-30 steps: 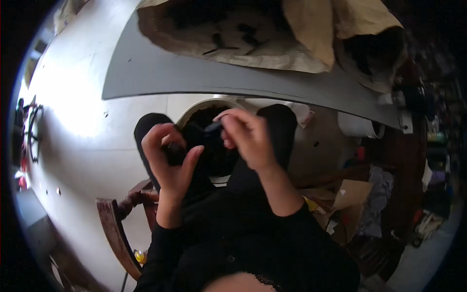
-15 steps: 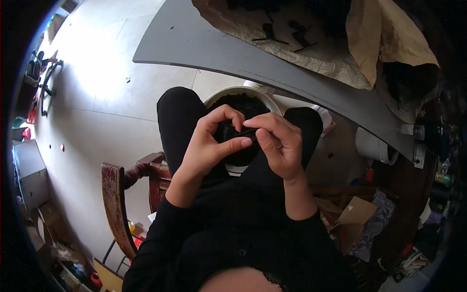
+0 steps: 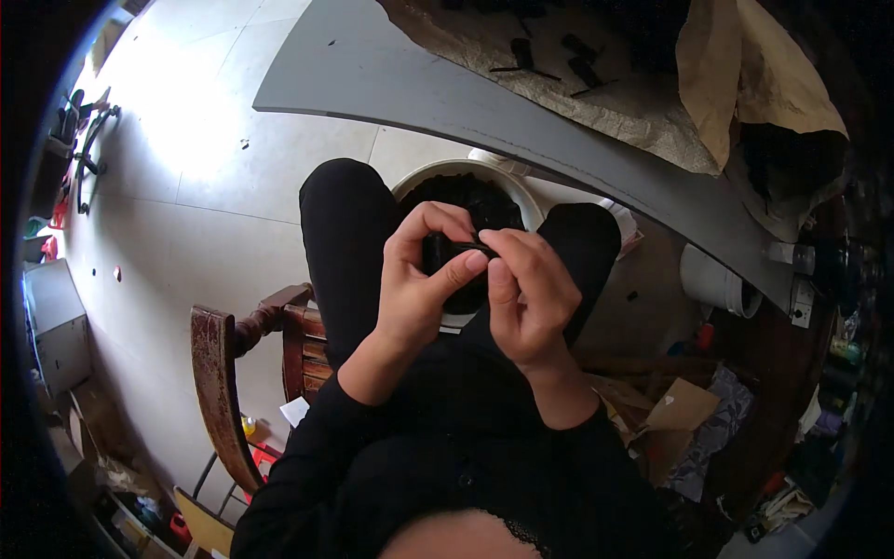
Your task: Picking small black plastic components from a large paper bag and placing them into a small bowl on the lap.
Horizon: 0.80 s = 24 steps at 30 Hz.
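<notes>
Between my knees, above a pale round tub (image 3: pixel 529 207) filled with dark pieces (image 3: pixel 466 194), my two hands meet at the fingertips. My left hand (image 3: pixel 419 270) pinches a small black piece (image 3: pixel 477 248) between thumb and fingers. From the other side my right hand (image 3: pixel 531 293) grips the same piece with thumb and forefinger. Most of it is hidden by the fingers, so its kind cannot be told. On the grey table (image 3: pixel 372 79) ahead lies a brown paper sack (image 3: pixel 643 121) with several small black parts (image 3: pixel 582 70) on it.
A worn wooden chair (image 3: pixel 212 373) stands close to my left arm. The grey table edge curves across the front and right. A white bucket (image 3: pixel 712 279) sits below it. Cardboard pieces (image 3: pixel 684 405) lie at the right, and a grey box (image 3: pixel 56 321) stands far left.
My hands have drawn closer together at the fingertips around the black piece. The right hand has shifted slightly left, and its wrist sits lower.
</notes>
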Available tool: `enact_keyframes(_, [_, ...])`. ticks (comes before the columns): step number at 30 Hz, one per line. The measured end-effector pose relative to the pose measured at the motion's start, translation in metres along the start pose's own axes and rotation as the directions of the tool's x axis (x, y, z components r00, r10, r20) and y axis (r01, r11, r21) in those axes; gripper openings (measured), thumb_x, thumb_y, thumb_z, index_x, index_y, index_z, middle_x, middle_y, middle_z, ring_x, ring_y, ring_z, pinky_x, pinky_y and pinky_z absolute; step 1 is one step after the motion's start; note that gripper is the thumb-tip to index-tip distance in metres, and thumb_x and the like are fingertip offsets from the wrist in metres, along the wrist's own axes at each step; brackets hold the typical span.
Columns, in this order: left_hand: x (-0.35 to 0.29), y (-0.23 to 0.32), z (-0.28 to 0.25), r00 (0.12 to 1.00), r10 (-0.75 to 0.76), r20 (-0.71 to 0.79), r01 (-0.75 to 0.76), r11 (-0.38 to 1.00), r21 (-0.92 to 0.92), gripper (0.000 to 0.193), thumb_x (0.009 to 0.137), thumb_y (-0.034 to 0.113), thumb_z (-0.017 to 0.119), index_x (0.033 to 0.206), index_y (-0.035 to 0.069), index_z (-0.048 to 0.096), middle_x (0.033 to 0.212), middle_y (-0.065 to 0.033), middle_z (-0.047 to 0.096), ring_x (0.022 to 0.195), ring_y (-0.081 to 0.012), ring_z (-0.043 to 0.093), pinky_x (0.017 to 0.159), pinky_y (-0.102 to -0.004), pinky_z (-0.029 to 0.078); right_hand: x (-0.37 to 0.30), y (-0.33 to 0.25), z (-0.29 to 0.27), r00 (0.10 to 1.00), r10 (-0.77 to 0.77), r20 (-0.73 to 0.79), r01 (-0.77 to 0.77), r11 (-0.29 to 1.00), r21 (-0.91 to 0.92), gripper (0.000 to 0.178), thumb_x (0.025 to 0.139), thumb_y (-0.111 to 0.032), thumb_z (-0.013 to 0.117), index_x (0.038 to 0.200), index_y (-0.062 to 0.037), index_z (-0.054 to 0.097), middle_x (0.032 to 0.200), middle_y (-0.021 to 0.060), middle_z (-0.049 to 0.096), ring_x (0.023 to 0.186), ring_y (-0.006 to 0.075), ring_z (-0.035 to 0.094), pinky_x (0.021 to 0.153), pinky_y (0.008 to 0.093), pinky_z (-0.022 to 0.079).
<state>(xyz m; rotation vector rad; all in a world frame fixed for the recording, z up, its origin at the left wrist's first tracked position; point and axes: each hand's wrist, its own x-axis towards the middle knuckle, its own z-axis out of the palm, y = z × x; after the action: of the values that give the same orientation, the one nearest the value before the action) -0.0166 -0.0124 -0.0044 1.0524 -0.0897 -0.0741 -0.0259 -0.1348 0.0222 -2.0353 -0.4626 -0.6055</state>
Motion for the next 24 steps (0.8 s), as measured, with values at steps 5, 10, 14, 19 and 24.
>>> enact_keyframes(5, [-0.006,-0.003,0.0,0.997,-0.07,-0.007,0.069,0.988,-0.138,0.023,0.07,0.006,0.072,0.081,0.004,0.051,0.089,-0.0059,0.051,0.084,-0.0129,0.047,0.08,-0.0239,0.036,-0.007,-0.002,0.001,0.999,-0.05,0.01,0.051,0.997,-0.061,0.018,0.081,-0.001,0.055,0.097,0.0039,0.059,0.084,0.0168,0.059,0.071,0.0287,0.059,0.062,0.0332,0.048])
enact_keyframes(10, [-0.004,-0.01,-0.007,0.956,-0.288,0.047,0.291,0.926,-0.239,0.022,0.072,0.007,0.07,0.081,0.006,0.05,0.089,-0.003,0.05,0.076,-0.0081,0.047,0.061,-0.019,0.038,-0.015,0.008,-0.002,0.999,0.015,0.028,-0.014,0.999,-0.051,0.018,0.079,0.001,0.054,0.096,0.0031,0.059,0.085,0.0166,0.06,0.072,0.0295,0.059,0.065,0.0326,0.048])
enact_keyframes(14, [0.006,-0.031,-0.025,0.993,-0.121,-0.001,0.113,0.921,0.373,0.026,0.074,0.013,0.07,0.093,0.004,0.053,0.092,-0.0023,0.052,0.085,-0.0107,0.05,0.075,-0.0237,0.041,0.026,0.049,0.003,0.991,-0.102,0.087,0.118,0.971,-0.208,0.018,0.08,-0.002,0.056,0.098,-0.0002,0.06,0.091,0.0136,0.061,0.082,0.0277,0.06,0.071,0.0345,0.047])
enact_keyframes(19, [0.006,-0.041,-0.04,0.989,-0.034,0.145,-0.068,0.767,0.639,0.037,0.077,0.014,0.065,0.112,0.005,0.054,0.116,-0.0116,0.052,0.114,-0.0232,0.046,0.097,-0.0334,0.034,0.109,0.119,0.019,0.998,0.024,-0.051,-0.046,0.862,-0.505,0.021,0.082,-0.016,0.058,0.1,-0.0045,0.06,0.089,0.0158,0.06,0.08,0.0335,0.058,0.071,0.0377,0.047])
enact_keyframes(24, [0.012,-0.019,-0.049,0.998,-0.068,-0.009,0.063,0.856,0.513,0.027,0.079,0.009,0.061,0.105,0.005,0.057,0.106,-0.0093,0.056,0.103,-0.0196,0.052,0.089,-0.0289,0.038,0.143,0.155,0.028,0.994,0.101,0.049,-0.041,0.731,-0.681,0.033,0.079,-0.019,0.062,0.108,-0.006,0.057,0.085,0.0175,0.059,0.073,0.0326,0.058,0.066,0.0379,0.048])
